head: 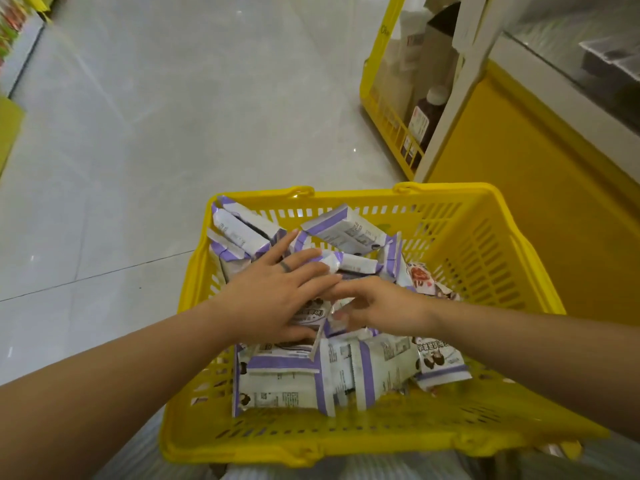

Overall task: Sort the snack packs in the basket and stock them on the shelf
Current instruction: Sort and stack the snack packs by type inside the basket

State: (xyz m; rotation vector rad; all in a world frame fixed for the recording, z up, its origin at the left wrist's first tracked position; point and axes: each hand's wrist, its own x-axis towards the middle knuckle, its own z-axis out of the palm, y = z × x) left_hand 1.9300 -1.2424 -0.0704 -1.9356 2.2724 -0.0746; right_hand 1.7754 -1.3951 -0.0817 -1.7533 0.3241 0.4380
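Filling basket (pixel 485 244): purple-white packs (pixel 277 379), print illegible

The snack packs (pixel 284 379) carry print, perhaps Chinese characters, and the bottle (pixel 424 119) a label, both too blurred to read.

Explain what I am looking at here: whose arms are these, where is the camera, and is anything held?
No machine here: a person works with bare hands, filmed by one camera on their head, looking down. A yellow basket sits before them, holding white-and-purple snack packs. The left hand, wearing a ring, lies flat on the pile. The right hand seems to pinch one pack between thumb and fingers. A yellow shelf unit with a bottle stands at upper right.
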